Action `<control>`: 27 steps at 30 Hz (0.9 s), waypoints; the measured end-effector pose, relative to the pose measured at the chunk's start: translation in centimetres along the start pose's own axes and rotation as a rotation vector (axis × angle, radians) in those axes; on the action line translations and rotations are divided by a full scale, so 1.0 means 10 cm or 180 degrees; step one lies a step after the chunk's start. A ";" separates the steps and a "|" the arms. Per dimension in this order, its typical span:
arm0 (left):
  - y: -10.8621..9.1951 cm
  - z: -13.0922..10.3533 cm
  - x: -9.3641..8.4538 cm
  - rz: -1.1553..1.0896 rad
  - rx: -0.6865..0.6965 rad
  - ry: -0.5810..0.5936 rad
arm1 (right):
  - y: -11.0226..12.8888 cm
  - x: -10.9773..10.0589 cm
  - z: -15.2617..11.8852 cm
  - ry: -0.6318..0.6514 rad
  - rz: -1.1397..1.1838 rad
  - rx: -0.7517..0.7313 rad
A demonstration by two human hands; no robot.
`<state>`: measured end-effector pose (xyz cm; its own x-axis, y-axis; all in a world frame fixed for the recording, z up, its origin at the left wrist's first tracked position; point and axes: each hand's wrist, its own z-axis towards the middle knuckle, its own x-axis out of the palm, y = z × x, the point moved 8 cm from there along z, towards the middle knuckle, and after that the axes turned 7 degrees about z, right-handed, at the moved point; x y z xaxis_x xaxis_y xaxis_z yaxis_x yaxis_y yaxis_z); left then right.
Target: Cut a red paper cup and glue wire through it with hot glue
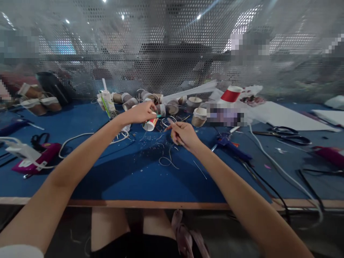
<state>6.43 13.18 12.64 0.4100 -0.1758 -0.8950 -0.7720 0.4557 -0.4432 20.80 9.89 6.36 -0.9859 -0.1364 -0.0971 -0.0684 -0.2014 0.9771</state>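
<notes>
The left hand (142, 111) curls by one small green plastic-looking thing (158, 115) and one red-and-white paper cup (150, 124); the right hand (185, 133) has bent, narrow fingers. I can't tell what either holds. Beneath the fingers is one blue tabletop (118, 179); beyond, one grey, holey metal wall (161, 53).

Below the tabletop (120, 190), the person is wearing a short black garment (150, 246), and a white sleeve (21, 252) is showing on the left arm (64, 175).
</notes>
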 end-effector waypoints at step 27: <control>0.25 -0.08 -0.10 -0.0005 -0.0373 0.0639 | 0.18 -1.05 -0.13 -0.2496 -0.3611 0.0812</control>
<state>3.63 13.79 12.39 0.3155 -0.3517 -0.8813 -0.8273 0.3530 -0.4370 31.23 9.72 8.94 -0.1974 0.5669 -0.7998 -0.8170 0.3558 0.4538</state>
